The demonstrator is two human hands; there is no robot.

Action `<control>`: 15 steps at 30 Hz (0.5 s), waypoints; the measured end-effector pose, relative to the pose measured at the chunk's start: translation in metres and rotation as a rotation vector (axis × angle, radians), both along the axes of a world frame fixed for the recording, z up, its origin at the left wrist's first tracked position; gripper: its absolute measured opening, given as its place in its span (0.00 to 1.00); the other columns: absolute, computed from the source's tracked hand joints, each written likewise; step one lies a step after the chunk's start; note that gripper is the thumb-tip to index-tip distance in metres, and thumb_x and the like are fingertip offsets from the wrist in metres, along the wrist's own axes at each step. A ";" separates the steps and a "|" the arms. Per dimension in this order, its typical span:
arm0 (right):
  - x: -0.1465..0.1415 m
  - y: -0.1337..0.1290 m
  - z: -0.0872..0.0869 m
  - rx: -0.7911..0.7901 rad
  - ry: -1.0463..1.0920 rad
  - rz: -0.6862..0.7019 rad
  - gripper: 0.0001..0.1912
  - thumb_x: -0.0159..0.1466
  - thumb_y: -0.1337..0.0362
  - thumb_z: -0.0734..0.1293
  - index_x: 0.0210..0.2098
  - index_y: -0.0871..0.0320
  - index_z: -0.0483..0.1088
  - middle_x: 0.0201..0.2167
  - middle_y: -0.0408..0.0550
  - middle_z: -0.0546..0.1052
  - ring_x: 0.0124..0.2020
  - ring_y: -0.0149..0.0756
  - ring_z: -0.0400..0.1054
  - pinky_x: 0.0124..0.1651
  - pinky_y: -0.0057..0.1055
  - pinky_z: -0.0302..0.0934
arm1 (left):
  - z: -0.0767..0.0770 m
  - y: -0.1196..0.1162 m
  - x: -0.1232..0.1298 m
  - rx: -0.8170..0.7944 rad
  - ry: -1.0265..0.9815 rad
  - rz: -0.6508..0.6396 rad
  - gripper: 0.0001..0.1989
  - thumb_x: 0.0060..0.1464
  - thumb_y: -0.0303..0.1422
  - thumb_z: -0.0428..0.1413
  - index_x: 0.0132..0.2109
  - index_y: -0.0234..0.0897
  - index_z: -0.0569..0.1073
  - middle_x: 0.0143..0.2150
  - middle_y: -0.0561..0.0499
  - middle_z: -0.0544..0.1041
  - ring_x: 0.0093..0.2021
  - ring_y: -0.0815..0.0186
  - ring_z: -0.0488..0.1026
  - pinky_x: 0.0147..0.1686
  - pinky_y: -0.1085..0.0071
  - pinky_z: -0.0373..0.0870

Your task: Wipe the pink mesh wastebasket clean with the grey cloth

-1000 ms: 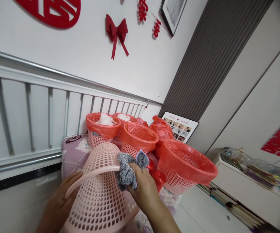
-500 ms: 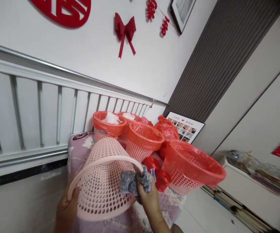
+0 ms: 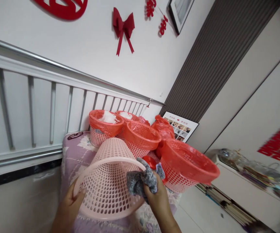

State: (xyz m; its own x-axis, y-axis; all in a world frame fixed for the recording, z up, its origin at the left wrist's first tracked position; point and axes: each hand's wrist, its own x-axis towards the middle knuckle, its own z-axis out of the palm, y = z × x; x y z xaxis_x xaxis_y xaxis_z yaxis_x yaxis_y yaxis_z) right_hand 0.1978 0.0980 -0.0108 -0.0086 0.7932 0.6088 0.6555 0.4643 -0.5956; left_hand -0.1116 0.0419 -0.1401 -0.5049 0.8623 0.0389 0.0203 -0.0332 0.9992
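A pale pink perforated basket (image 3: 106,184) lies tipped on its side with its mouth toward me. My left hand (image 3: 69,202) grips its rim at the left, thumb on the inside. My right hand (image 3: 157,194) is closed on a grey cloth (image 3: 142,181), which wraps over the right part of the rim. Behind stand baskets lined with red plastic bags: one at the back left (image 3: 106,124) with white material in it, one in the middle (image 3: 142,137), and a larger one at the right (image 3: 188,165). Red plastic (image 3: 149,161) lies partly hidden between them.
The baskets rest on a purple floral cover (image 3: 68,155), with glasses (image 3: 75,135) at its left corner. A white radiator (image 3: 62,103) runs along the wall. At the right is a low white cabinet (image 3: 239,181) bearing various items.
The basket and both hands have shifted slightly right in view. My right hand and the cloth sit a little farther right along the rim, covering more of the red plastic behind.
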 end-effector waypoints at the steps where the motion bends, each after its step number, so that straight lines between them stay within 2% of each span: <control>1: -0.005 -0.004 0.006 0.011 -0.060 0.034 0.22 0.56 0.63 0.65 0.50 0.57 0.74 0.47 0.52 0.81 0.48 0.49 0.76 0.53 0.44 0.70 | 0.006 -0.002 -0.005 -0.059 -0.120 0.001 0.26 0.57 0.43 0.59 0.60 0.42 0.71 0.51 0.46 0.84 0.49 0.52 0.83 0.45 0.57 0.83; 2: -0.011 -0.008 0.011 0.022 -0.106 0.059 0.22 0.56 0.64 0.65 0.50 0.56 0.74 0.47 0.52 0.81 0.48 0.49 0.76 0.52 0.44 0.70 | 0.013 -0.005 -0.010 -0.098 -0.219 -0.009 0.27 0.57 0.42 0.60 0.62 0.42 0.70 0.51 0.46 0.84 0.51 0.53 0.82 0.47 0.58 0.81; 4: -0.025 -0.013 0.018 0.039 -0.158 0.091 0.22 0.56 0.65 0.65 0.50 0.55 0.74 0.46 0.51 0.82 0.47 0.48 0.76 0.50 0.42 0.70 | 0.031 -0.010 -0.016 -0.181 -0.301 0.083 0.21 0.58 0.39 0.59 0.57 0.39 0.73 0.51 0.45 0.84 0.51 0.55 0.81 0.49 0.63 0.79; 6: -0.037 -0.012 0.020 0.055 -0.165 0.108 0.22 0.56 0.66 0.64 0.50 0.55 0.73 0.45 0.50 0.82 0.45 0.47 0.76 0.49 0.42 0.70 | 0.050 -0.014 -0.018 -0.318 -0.351 0.108 0.13 0.59 0.39 0.58 0.47 0.36 0.78 0.42 0.44 0.86 0.46 0.55 0.83 0.45 0.65 0.79; 9: -0.048 -0.003 0.014 0.078 -0.119 0.126 0.24 0.54 0.66 0.64 0.51 0.55 0.72 0.46 0.51 0.82 0.46 0.46 0.77 0.49 0.41 0.70 | 0.068 -0.015 -0.015 -0.342 -0.453 0.137 0.07 0.62 0.34 0.55 0.43 0.37 0.77 0.31 0.49 0.84 0.36 0.58 0.83 0.35 0.69 0.77; 12: -0.050 0.006 0.003 0.090 -0.030 0.104 0.24 0.55 0.65 0.64 0.52 0.56 0.71 0.48 0.52 0.81 0.48 0.47 0.76 0.52 0.43 0.70 | 0.070 -0.013 -0.012 -0.349 -0.495 0.171 0.05 0.62 0.31 0.56 0.43 0.37 0.76 0.25 0.52 0.82 0.31 0.60 0.82 0.31 0.70 0.75; 15: -0.049 0.007 -0.006 0.070 0.052 0.088 0.25 0.56 0.64 0.65 0.53 0.56 0.71 0.49 0.51 0.81 0.50 0.48 0.76 0.55 0.45 0.69 | 0.059 -0.009 -0.013 -0.312 -0.598 0.166 0.09 0.62 0.31 0.57 0.48 0.35 0.76 0.24 0.51 0.83 0.31 0.58 0.82 0.34 0.67 0.78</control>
State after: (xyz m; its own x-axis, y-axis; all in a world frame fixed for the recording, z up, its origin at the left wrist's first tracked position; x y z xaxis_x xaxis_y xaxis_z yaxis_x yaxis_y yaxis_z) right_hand 0.1491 0.1048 -0.0164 -0.0433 0.7464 0.6641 0.5800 0.5600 -0.5916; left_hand -0.1246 0.0332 -0.0809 -0.4882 0.6975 -0.5246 -0.5570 0.2137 0.8026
